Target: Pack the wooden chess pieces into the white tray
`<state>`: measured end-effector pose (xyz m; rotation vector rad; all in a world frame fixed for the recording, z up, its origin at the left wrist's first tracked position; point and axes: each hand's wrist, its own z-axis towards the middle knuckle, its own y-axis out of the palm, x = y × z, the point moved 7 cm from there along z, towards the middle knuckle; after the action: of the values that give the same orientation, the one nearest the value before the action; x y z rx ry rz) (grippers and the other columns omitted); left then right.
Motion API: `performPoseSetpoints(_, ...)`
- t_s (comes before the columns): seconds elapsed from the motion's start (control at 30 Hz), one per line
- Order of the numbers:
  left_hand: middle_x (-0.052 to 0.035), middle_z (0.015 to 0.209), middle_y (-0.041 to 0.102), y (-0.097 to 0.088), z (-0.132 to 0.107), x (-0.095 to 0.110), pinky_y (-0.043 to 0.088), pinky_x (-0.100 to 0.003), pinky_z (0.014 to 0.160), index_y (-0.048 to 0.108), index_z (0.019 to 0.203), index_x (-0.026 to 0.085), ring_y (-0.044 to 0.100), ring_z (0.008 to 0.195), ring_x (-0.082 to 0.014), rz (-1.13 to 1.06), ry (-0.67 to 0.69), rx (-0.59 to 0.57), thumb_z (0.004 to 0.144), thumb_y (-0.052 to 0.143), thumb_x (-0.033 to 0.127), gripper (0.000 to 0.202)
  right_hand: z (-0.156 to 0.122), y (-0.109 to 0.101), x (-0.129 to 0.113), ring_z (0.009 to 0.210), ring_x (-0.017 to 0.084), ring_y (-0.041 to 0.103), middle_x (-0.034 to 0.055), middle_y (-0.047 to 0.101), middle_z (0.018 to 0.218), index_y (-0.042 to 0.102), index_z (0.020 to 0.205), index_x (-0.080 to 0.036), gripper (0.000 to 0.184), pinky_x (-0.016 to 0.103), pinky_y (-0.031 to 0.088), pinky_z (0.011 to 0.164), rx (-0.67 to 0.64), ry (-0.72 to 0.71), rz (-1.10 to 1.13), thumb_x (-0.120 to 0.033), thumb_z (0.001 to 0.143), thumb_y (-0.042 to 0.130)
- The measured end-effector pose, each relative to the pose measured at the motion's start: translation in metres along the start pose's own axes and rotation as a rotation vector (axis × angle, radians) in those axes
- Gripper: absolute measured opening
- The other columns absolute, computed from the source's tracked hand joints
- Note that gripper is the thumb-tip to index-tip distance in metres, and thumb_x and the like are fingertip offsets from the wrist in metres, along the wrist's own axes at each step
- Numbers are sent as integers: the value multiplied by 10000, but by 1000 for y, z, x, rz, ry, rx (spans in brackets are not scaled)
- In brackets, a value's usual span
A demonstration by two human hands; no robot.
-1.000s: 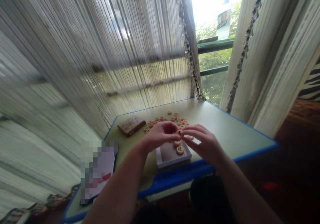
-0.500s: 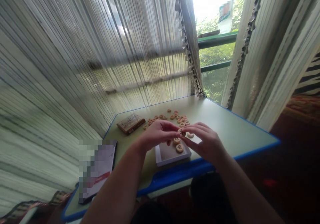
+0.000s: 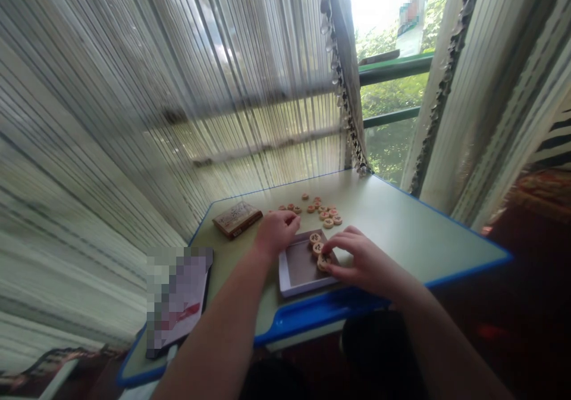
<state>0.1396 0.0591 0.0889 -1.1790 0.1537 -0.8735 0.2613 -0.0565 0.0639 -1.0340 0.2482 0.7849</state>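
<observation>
My right hand pinches a round wooden xiangqi piece marked with a dark character, low over the right side of a shallow white box tray. Two more pieces lie in the tray in a line above that one. At the tray's far left corner is my left hand, its fingers curled together; whatever they may hold is hidden. Beyond both hands, several loose xiangqi pieces are scattered on the pale table, and part of the group is behind my left hand.
A brown printed box lies at the table's far left. Nearer on the left is a dark-edged flat item, partly blurred out. Sheer striped curtains hang along the back, beside a bright window. A blue edge rims the table.
My hands, together around one piece before, have moved apart. The right has come down into the tray with a piece, while the left has shifted away to the left. The view moved slightly.
</observation>
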Motion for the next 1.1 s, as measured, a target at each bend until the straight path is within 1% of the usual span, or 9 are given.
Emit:
performPoseSetpoints(0.1,-25,686,679,0,1,-1,410,-231,638,711,741,166,575,641,-132,-9,-2,11,792,493,344,287,1,2,0,923,198,500,42,593,915,660,857,-242,146,350,418,859,-26,16,1,-301,725,640)
performPoseSetpoints(0.27,-22,678,680,-1,2,-1,396,-225,615,709,728,167,577,637,-129,4,21,46,791,498,333,276,1,4,4,950,208,470,51,538,921,655,881,-247,173,362,405,877,-63,78,1,-338,736,629)
performPoseSetpoints(0.47,-28,693,679,1,1,1,389,-237,633,696,701,167,578,656,-136,72,44,52,795,490,312,269,0,6,8,967,213,457,46,530,927,648,890,-260,182,363,398,881,-89,110,0,-342,728,638)
performPoseSetpoints(0.63,-32,713,681,0,-1,4,390,-240,657,690,704,165,580,675,-138,82,43,49,800,483,307,268,1,8,10,966,213,456,43,537,920,655,892,-268,192,359,400,877,-106,122,5,-353,720,647)
performPoseSetpoints(0.77,-35,708,679,-1,-1,4,391,-237,652,691,704,165,579,670,-138,75,38,58,797,490,313,266,1,7,11,963,215,452,42,542,934,650,916,-275,220,366,398,876,-86,113,2,-366,716,652)
performPoseSetpoints(0.87,-35,693,674,-3,0,-2,387,-231,624,690,705,165,577,646,-133,68,-8,93,794,495,317,264,1,4,10,943,214,460,46,547,925,656,919,-274,211,379,390,880,-55,88,-9,-363,729,642)
performPoseSetpoints(1.1,-57,711,682,-10,-1,-29,393,-239,614,690,763,162,590,649,-151,106,-212,230,796,467,343,289,1,5,9,913,202,462,37,553,865,684,834,-275,117,348,399,844,-49,92,-11,-323,741,632)
